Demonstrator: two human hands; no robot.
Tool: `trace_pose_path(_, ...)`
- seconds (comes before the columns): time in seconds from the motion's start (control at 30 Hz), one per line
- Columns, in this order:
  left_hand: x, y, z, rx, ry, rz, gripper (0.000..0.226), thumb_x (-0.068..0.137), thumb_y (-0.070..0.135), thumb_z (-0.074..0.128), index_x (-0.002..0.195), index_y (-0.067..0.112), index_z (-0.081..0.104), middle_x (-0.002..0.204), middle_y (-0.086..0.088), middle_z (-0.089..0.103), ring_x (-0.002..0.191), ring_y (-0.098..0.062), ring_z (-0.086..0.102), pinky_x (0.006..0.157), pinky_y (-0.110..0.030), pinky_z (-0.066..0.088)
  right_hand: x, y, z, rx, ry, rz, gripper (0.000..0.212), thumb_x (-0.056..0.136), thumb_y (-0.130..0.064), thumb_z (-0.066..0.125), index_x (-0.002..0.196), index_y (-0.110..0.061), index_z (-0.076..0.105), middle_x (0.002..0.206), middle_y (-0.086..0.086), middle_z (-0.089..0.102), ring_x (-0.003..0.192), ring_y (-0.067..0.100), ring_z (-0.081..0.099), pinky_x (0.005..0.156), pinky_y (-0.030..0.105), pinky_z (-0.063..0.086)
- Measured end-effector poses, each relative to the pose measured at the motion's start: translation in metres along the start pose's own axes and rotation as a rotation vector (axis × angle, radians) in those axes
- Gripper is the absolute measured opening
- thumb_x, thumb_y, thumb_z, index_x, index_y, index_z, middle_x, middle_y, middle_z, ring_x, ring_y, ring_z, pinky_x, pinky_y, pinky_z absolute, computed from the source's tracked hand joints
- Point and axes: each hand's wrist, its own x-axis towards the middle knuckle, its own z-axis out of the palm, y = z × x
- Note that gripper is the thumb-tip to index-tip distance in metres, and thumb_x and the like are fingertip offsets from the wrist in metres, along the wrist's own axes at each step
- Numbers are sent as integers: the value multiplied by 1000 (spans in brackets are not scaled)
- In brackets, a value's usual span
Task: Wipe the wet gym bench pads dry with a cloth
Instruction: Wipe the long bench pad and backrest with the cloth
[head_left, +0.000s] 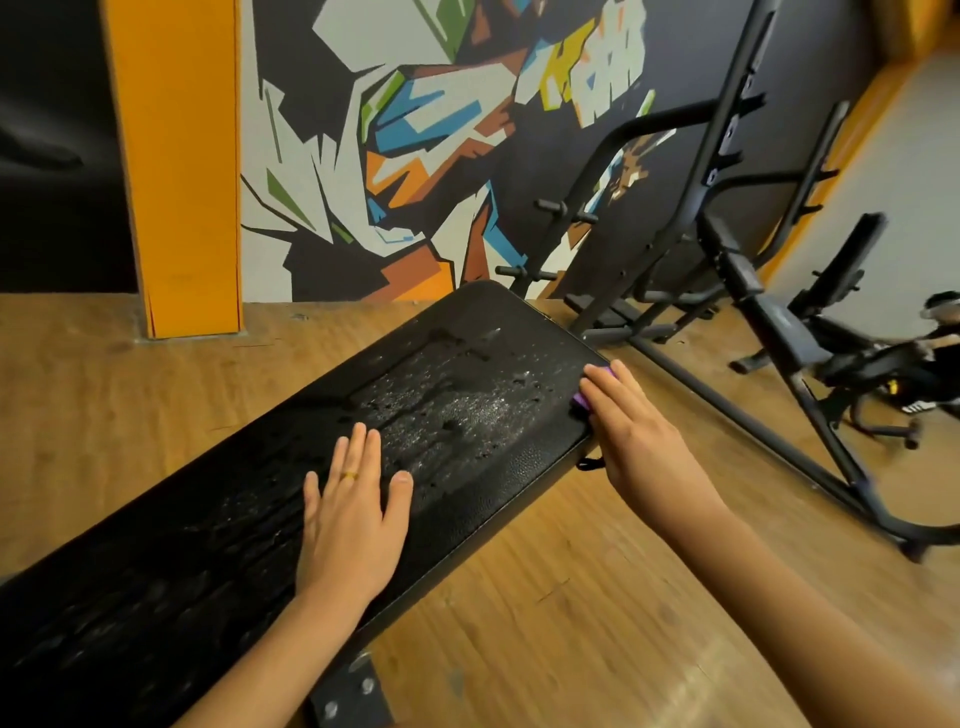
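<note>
A black gym bench pad (467, 364) runs from the lower left to the upper middle, with water drops and wet streaks on its top. My left hand (353, 514) rests flat on the pad's middle, fingers straight, a gold ring on one finger. My right hand (634, 436) lies at the pad's right edge with straight fingers pressing a purple cloth (582, 399) against it. Only small purple bits of the cloth show beside the fingers; the rest is hidden under the hand.
Wooden floor (597, 597) surrounds the bench. A black metal rack frame (727, 218) and another black bench (779, 317) stand to the right. An orange pillar (182, 166) and a painted wall stand behind. A person (940, 343) is low at the far right.
</note>
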Motion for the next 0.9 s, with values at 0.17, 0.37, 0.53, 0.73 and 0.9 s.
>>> trace_pose_path(0.17,2,-2,2,-2,6,3,71,99,59,13,161,26,5,167,12,-5,153,-3,-11,126,-41,-4,9,7,-11,-2,-43,-13,56,97,-5,59,150,-7,44,158,8,40,151,32,27,120,45,29)
trace_pose_path(0.37,2,-2,2,1,9,-11,72,97,60,12,161,27,3,166,15,-9,152,-2,-12,126,-40,-6,88,12,-21,26,-272,-21,46,107,-18,44,152,-15,43,162,1,34,155,23,18,123,45,25)
trace_pose_path(0.53,1,-1,1,-2,2,-5,76,94,64,6,161,27,1,165,16,-11,151,-1,-14,126,-39,-7,117,2,-17,-20,-296,-2,45,107,-15,43,152,-11,41,161,5,35,148,27,26,117,40,28)
trace_pose_path(0.73,1,-2,4,8,9,-6,80,90,68,-4,160,28,-3,165,16,-13,151,0,-17,125,-39,-8,73,19,-23,10,-325,14,58,107,-30,43,161,-25,23,168,-10,15,156,14,2,127,41,15)
trace_pose_path(0.9,1,-2,5,7,19,-5,80,88,68,-6,159,30,-4,165,18,-15,150,1,-18,125,-38,-8,112,13,-12,-48,-349,-51,52,108,-26,41,158,-14,31,165,2,27,155,27,14,123,43,21)
